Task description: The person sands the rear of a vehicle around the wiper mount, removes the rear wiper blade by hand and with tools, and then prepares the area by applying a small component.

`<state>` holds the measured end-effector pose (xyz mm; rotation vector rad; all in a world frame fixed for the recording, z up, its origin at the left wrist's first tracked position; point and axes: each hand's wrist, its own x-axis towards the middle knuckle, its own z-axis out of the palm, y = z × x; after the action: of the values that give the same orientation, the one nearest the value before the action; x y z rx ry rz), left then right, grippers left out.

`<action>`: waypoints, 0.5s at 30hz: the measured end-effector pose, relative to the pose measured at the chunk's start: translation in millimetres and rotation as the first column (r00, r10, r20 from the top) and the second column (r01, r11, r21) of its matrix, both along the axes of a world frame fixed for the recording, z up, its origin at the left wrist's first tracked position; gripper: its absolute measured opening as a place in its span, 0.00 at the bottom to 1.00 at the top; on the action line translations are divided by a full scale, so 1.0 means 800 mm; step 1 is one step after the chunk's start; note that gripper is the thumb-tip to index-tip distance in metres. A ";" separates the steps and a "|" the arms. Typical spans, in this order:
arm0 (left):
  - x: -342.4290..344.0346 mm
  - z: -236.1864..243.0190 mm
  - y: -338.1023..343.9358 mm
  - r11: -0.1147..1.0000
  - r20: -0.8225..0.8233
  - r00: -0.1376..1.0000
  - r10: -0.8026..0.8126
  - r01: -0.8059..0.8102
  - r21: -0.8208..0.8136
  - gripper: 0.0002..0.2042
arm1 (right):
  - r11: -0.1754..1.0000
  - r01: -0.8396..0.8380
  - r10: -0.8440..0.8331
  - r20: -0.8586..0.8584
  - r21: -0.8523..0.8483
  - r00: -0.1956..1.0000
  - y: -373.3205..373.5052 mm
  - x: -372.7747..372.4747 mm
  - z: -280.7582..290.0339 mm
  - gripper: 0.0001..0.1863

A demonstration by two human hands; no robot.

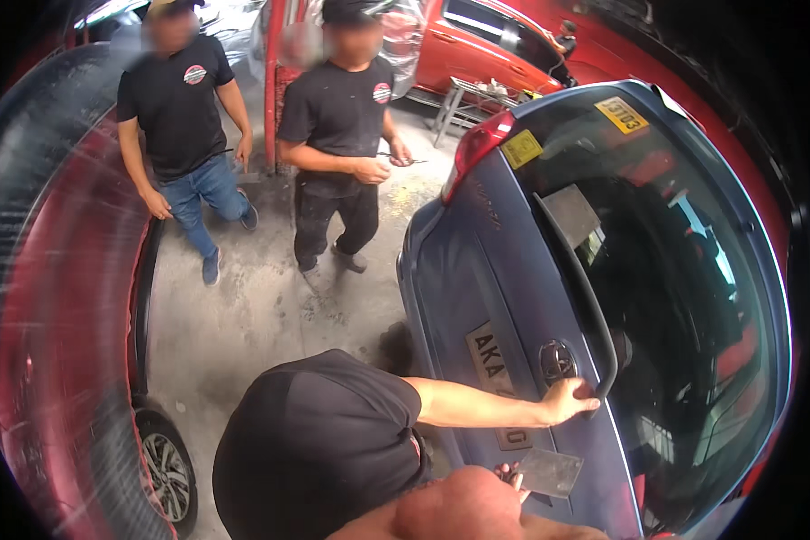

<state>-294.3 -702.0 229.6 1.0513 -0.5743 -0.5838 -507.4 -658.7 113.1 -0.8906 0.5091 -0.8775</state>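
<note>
Low in the frame's centre, one of the person's hands (511, 472), which one I cannot tell, seems to pinch a grey flat sheet (551, 472) against the blue hatch (477, 270) just below a co-worker's hand (569, 400) gripping the wiper arm (585, 297); seating the sheet flat likely calls for steady pressure.

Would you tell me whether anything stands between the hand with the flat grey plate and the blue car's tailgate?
Nothing visible does. The hand, likely the right, holds the flat grey square plate close against the blue tailgate. A co-worker's hand rests higher up by the emblem, clear of the plate.
</note>
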 end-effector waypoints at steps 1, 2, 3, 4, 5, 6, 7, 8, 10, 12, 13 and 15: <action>0.000 -0.002 0.002 0.998 0.025 0.998 0.057 -0.057 0.014 0.15 | 0.999 -0.044 0.044 -0.008 0.029 0.999 -0.002 0.005 0.000 0.21; 0.001 -0.004 0.002 0.998 0.014 0.998 0.062 -0.062 0.002 0.15 | 0.995 -0.084 0.085 -0.015 0.053 0.996 -0.007 0.011 0.001 0.21; 0.002 -0.004 0.000 0.997 0.031 0.997 0.068 -0.069 0.039 0.15 | 0.999 -0.044 0.044 -0.027 0.005 0.999 -0.010 0.013 0.003 0.22; 0.001 -0.005 -0.001 0.994 0.048 0.997 0.068 -0.072 0.078 0.15 | 0.999 0.000 -0.001 -0.037 -0.040 0.999 -0.005 0.017 0.014 0.22; 0.000 -0.007 -0.002 0.997 0.035 0.998 0.057 -0.059 0.059 0.15 | 0.999 -0.010 0.009 -0.042 -0.042 0.999 -0.011 0.017 0.010 0.22; -0.002 -0.009 -0.003 0.996 0.030 0.997 0.067 -0.069 0.056 0.15 | 0.999 -0.036 0.036 0.015 -0.005 0.999 -0.020 0.016 0.004 0.22; -0.005 -0.010 -0.004 0.996 0.043 0.996 0.079 -0.081 0.031 0.16 | 0.999 -0.050 0.049 0.044 0.014 0.998 -0.021 0.018 0.005 0.22; -0.006 -0.010 -0.004 0.996 0.057 0.994 0.092 -0.092 0.005 0.17 | 0.997 -0.067 0.065 0.073 0.031 0.995 -0.023 0.020 0.008 0.22; -0.007 -0.009 -0.004 0.993 0.049 0.992 0.116 -0.114 -0.028 0.17 | 0.999 -0.013 0.014 0.025 -0.033 1.000 -0.022 0.024 0.021 0.22; -0.016 -0.010 -0.003 0.994 0.167 0.981 0.102 -0.105 0.012 0.17 | 0.993 0.078 -0.081 -0.028 -0.091 0.996 -0.008 0.017 0.037 0.22; -0.024 -0.012 -0.003 0.990 0.211 0.968 0.138 -0.136 -0.023 0.16 | 0.983 0.139 -0.146 -0.057 -0.120 0.988 0.002 0.010 0.041 0.22; -0.021 -0.012 -0.001 0.986 0.238 0.957 0.167 -0.157 -0.063 0.17 | 0.979 0.169 -0.174 -0.035 -0.112 0.984 0.004 0.013 0.044 0.22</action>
<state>-311.3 -702.9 219.8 1.1245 -0.7038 -0.2983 -497.0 -655.3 148.1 -0.9770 0.5878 -1.0524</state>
